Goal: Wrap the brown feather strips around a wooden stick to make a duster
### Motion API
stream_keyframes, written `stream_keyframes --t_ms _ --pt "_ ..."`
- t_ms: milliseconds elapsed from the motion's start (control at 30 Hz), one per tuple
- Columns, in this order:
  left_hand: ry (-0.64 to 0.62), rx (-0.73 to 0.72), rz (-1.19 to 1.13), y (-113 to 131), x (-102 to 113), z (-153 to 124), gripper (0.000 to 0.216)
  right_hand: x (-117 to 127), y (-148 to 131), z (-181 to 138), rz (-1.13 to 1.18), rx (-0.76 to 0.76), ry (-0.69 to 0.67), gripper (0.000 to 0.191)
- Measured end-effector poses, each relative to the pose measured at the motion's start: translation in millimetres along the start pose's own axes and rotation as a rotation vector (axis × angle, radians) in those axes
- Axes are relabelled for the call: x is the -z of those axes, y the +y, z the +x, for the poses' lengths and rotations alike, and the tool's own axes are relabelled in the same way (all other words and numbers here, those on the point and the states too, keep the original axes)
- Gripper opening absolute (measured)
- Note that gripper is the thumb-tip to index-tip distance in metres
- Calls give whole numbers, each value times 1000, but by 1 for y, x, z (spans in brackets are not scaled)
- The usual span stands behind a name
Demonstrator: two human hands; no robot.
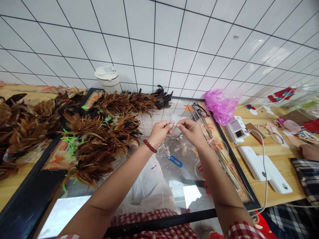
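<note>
My left hand [160, 132] and my right hand [190, 130] meet above the middle of the glass tabletop [179, 184], their fingertips a small gap apart. Both are closed in a pinch. Between the left thumb and forefinger is a tiny pale bit, too small to name. What the right fingers pinch, if anything, cannot be made out. Below the hands lie blue thread snips [175, 161] among scattered feather scraps [183, 147]. Left of my left hand are heaped bundles of brown and black feathers [99, 139], some tied with bright green strands [71, 146].
Eyeglasses [200, 110] and a purple plastic bag [221, 104] lie behind my right hand. White power banks [264, 169], a power strip [236, 129] and cables are on the wooden table at right, near another person's sleeve [306, 176]. A white lidded container [107, 78] stands by the tiled wall.
</note>
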State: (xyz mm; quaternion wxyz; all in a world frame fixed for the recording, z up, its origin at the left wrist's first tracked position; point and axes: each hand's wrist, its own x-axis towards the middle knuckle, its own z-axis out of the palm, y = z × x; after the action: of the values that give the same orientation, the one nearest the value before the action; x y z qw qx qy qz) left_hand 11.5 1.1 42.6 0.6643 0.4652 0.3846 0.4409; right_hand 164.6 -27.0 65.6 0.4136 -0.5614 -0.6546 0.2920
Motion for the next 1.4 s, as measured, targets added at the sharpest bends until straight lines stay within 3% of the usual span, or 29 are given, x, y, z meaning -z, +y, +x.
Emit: stream_keyframes --t_ms 200,333,400,500,567,833,900,967,1067,1167,1400 --pt "-128 9 8 1 -1 -3 23 -1 -4 -1 -285 171 63 15" --pt "-84 31 14 0 0 -2 19 4 -4 -1 -415 167 35 16" --pt "-19 32 -23 0 1 0 19 12 -3 -1 -577 95 -86 14" --pt "54 31 -87 1 3 3 21 22 -2 -3 -833 -75 -447 16" --pt "68 30 -103 2 5 3 23 22 -2 -5 -883 -134 -618 17" --pt "90 51 -140 1 7 5 21 -2 -4 -10 -893 -94 -753 19" --pt "102 58 -158 0 7 5 20 3 -2 -8 -733 -28 -696 17" --pt "120 59 -181 -1 6 6 20 8 1 -4 -483 7 -547 14" --pt "136 54 -191 -4 4 5 23 11 5 0 -91 -50 -297 9" --pt "136 60 -180 -6 0 3 23 4 8 3 176 -140 -139 13" --pt "134 38 -269 -14 -9 1 21 -11 13 4 300 -225 -33 14"
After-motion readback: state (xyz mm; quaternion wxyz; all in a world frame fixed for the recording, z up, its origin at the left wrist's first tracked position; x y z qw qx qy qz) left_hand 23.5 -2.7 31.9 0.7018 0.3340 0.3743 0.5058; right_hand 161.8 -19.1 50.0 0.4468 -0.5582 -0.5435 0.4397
